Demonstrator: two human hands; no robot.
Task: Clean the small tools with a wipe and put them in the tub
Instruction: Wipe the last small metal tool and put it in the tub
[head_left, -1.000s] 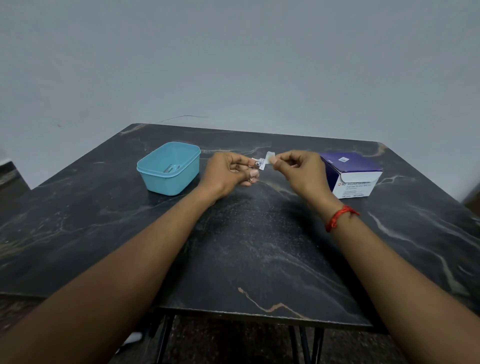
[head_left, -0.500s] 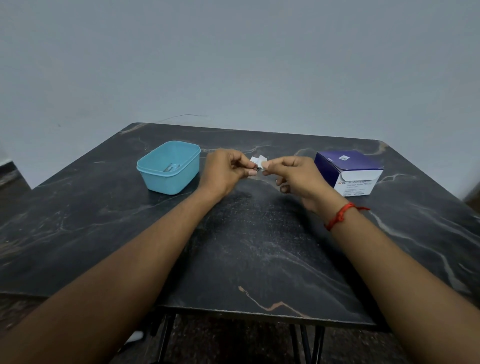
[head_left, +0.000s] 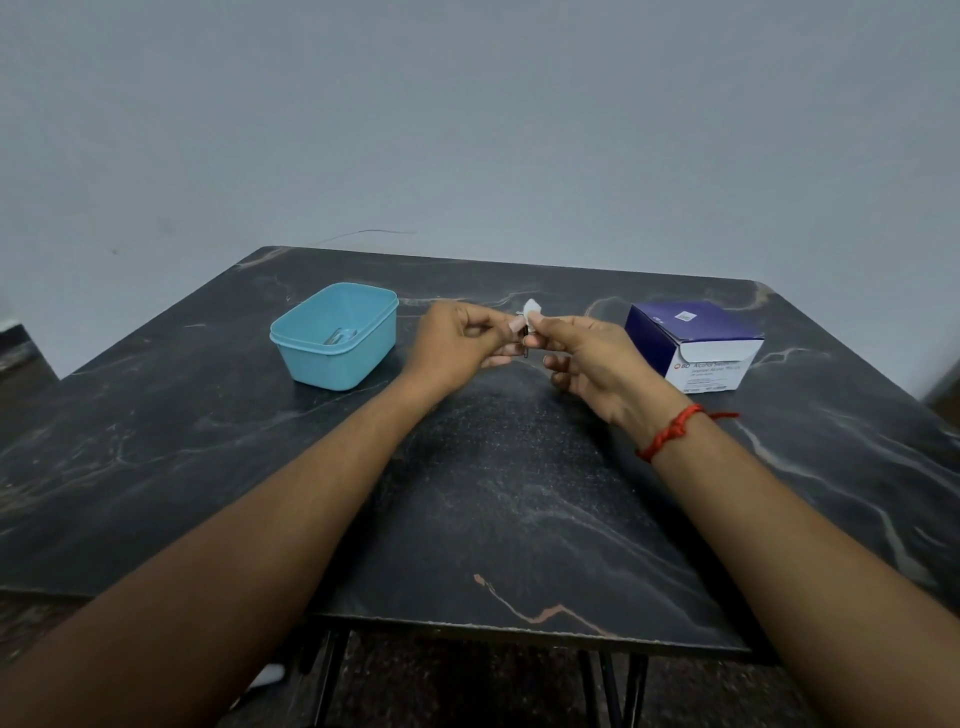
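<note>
Wiping step: left hand (head_left: 457, 340) pinches small tool (head_left: 528, 347), right hand (head_left: 587, 358) pinches wipe (head_left: 532, 310) on it; next, probably drop in tub (head_left: 336, 338).

On the table (head_left: 493, 519) the tub (head_left: 337, 370), tools (head_left: 340, 336) in it, stands left; the box (head_left: 696, 332) stands right.

Purple-and-white box (head_left: 693, 343) stands on dark marbled table (head_left: 519, 519).
</note>
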